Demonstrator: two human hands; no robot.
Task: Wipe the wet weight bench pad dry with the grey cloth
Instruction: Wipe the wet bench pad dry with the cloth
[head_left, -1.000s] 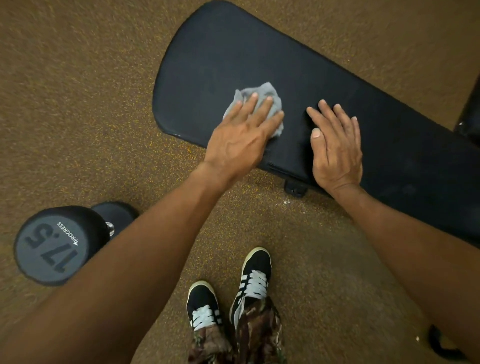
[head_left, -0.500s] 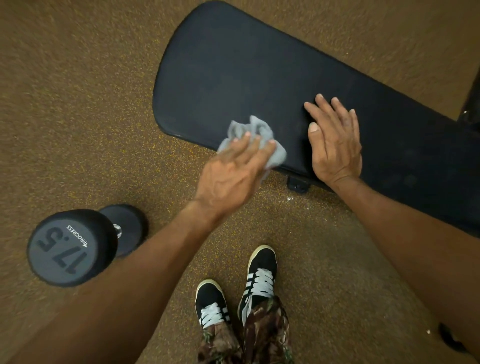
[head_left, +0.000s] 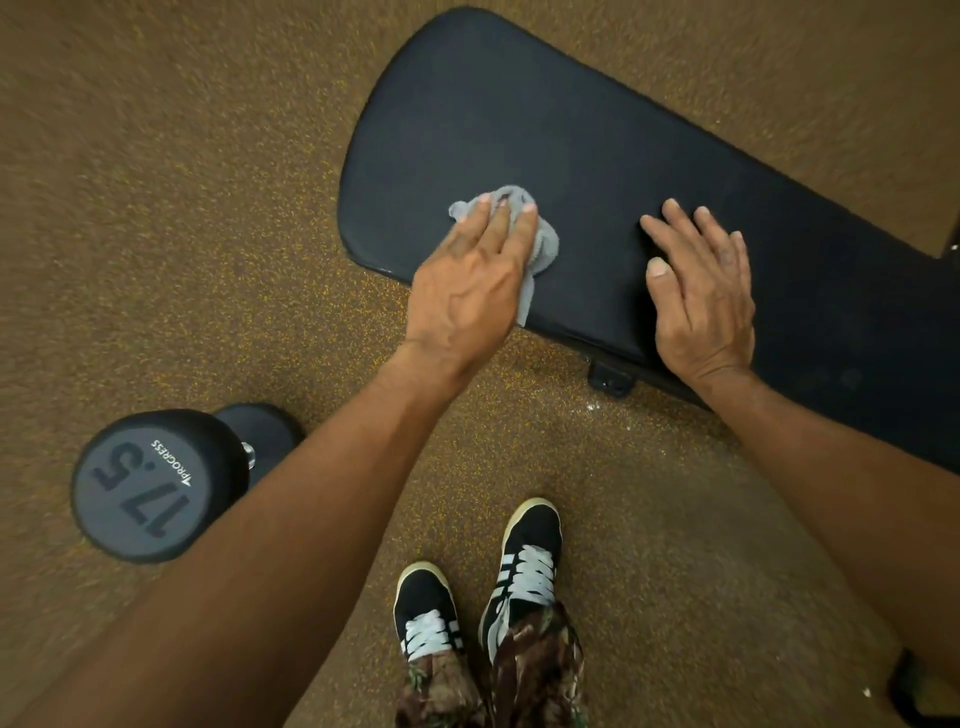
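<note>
The black weight bench pad runs from the upper middle down to the right edge. A crumpled grey cloth lies on its near left part. My left hand presses flat on the cloth, fingers stretched over it, with cloth showing past the fingertips and along the right side of the hand. My right hand rests flat and empty on the pad, fingers apart, a short way to the right of the cloth.
A black 17.5 dumbbell lies on the speckled brown floor at the lower left, under my left forearm. My two black shoes stand below the bench. A black bench bracket sticks out under the pad's near edge.
My left hand slid the cloth back to the pad's near edge, then pushed it forward and left onto the pad again. My right hand stayed planted on the pad.
</note>
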